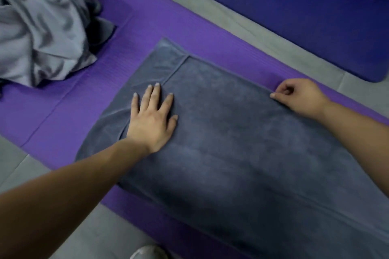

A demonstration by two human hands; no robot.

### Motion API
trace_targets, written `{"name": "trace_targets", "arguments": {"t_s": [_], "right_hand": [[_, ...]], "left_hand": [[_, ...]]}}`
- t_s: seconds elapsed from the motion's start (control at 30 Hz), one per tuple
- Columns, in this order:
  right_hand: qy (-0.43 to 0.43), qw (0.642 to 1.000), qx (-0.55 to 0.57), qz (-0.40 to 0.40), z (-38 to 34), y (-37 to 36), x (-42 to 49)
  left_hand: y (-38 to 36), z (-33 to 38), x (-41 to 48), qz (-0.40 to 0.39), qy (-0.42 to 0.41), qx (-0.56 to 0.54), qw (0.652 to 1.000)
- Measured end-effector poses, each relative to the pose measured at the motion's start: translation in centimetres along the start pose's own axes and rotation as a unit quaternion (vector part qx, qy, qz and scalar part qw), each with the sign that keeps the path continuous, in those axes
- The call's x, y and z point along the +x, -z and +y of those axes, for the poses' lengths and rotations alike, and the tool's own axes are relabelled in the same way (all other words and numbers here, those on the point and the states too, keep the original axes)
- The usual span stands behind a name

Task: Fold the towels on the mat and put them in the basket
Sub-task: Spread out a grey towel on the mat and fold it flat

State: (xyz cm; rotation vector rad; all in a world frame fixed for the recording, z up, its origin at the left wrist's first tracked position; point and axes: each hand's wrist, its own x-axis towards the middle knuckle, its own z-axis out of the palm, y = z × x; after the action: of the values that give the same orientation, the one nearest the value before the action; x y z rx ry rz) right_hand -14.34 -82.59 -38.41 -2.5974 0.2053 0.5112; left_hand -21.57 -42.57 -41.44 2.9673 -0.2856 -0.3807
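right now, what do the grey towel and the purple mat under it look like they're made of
The grey towel looks like terry or microfibre cloth, matte and fuzzy, with a flat hem band and soft creases beside the left hand. The purple mat is probably foam, like an exercise mat, matte with fine ribbed lines and shallow fold marks. The exact fibre is not clear.

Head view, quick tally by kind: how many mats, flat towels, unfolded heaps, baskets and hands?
Mats: 2, purple mat and blue mat
Flat towels: 1, grey towel
Unfolded heaps: 1, grey heap, pieces uncountable
Baskets: 0
Hands: 2, left hand flat on the towel, right hand pinching its edge
Total: 6
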Motion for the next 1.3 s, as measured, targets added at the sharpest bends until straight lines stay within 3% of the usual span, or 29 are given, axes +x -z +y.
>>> {"name": "trace_targets", "arguments": {"t_s": [0.17,0.33,0.47,0.67,0.8,0.9,1.07,1.17,1.3], "right_hand": [[-0.024,0.996,0.058,0.069,0.8,-0.6,0.0],[0.003,0.999,-0.004,0.033,1.5,0.0,-0.5],[-0.04,0.997,-0.014,0.07,2.6,0.7,-0.7],[-0.051,0.999,-0.005,-0.004,6.3,3.2,-3.4],[-0.107,0.99,0.017,0.088,10.8,3.8,-5.9],[-0.111,0.985,0.071,0.115,12.6,3.4,-7.4],[-0.15,0.962,-0.112,0.199,13.9,3.5,-9.4],[-0.086,0.965,-0.052,0.242,11.5,2.1,-10.5],[0.063,0.989,0.083,0.106,4.2,-1.8,-10.3]], "left_hand": [[-1.0,2.8,0.6,-0.032,0.013,0.035,0.999],[-1.2,5.2,0.5,-0.045,-0.055,0.058,0.996],[-1.4,6.1,0.9,-0.073,-0.031,0.064,0.995],[-1.3,8.3,1.0,-0.069,-0.002,0.064,0.996],[-1.6,13.7,0.8,-0.097,-0.076,0.08,0.989],[-2.0,15.5,1.0,-0.116,-0.073,0.102,0.985],[-0.3,14.9,0.8,-0.133,-0.068,0.098,0.984],[2.9,13.9,-0.2,-0.095,-0.052,0.018,0.994],[6.8,6.3,-1.9,-0.007,0.086,-0.04,0.995]]}}
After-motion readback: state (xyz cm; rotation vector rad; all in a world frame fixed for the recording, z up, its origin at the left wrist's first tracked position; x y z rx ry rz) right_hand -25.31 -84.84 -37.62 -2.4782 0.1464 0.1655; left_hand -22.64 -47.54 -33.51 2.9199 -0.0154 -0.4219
